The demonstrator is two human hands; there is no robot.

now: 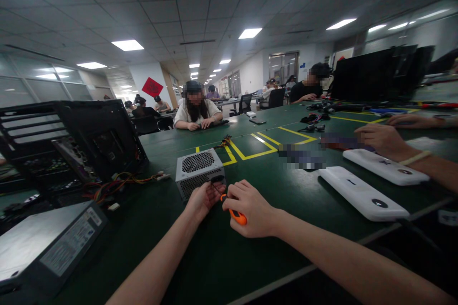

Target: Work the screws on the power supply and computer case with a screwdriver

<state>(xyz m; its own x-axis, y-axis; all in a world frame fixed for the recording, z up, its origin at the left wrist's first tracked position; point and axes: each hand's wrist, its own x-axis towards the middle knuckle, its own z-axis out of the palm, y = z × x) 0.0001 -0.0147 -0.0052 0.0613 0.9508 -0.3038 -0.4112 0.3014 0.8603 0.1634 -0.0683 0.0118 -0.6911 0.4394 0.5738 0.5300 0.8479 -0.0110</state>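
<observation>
A grey power supply unit [198, 171] with a perforated grille stands on the green table in front of me. My left hand [204, 201] is against its near right corner, fingers curled in by a dark part there; what they pinch is too small to make out. My right hand [250, 209] is closed round the orange handle of a screwdriver [238, 217]. The thin dark shaft points left toward my left fingers and the unit. Its tip is hard to see.
An open black computer case [103, 140] and a second power supply [53, 243] are at left, with coloured cables [121, 183]. Two white devices [363, 194] lie at right, near another person's hand [384, 140]. Yellow tape [254, 155] marks the green table [272, 267]. A person sits opposite.
</observation>
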